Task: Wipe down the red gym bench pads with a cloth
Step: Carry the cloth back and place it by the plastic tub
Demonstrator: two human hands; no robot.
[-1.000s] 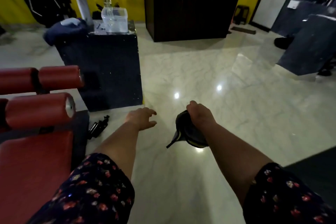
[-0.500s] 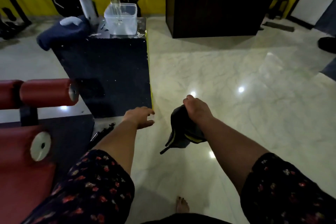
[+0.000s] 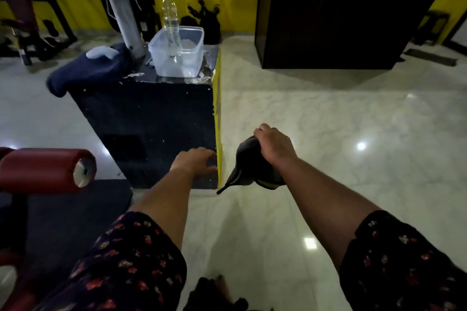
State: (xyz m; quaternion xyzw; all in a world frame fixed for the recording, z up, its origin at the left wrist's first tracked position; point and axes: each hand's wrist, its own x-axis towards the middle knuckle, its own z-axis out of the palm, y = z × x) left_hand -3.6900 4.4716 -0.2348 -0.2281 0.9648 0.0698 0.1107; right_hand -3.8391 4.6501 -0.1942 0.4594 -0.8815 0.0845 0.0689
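Observation:
My right hand (image 3: 274, 145) grips a dark cloth (image 3: 246, 166) with a yellow edge, bunched and hanging below the fist over the floor. My left hand (image 3: 195, 160) is held out empty with its fingers curled loosely apart, in front of the lower corner of a black plyo box (image 3: 151, 118). A red roller pad (image 3: 43, 169) of the gym bench sticks in from the left edge, its metal end cap facing me; the rest of the bench is out of view.
On the black box stand a clear plastic tub (image 3: 178, 52) with a water bottle (image 3: 170, 16) in it and a dark blue towel (image 3: 88, 68). A grey pole (image 3: 118, 2) rises behind. A dark counter (image 3: 333, 15) stands at the back right. Glossy marble floor (image 3: 328, 134) spreads right.
The view has swung toward the black box, which is now closer. The red bench pads have slid off to the left edge. Both hands keep their pose, the right still holding the cloth.

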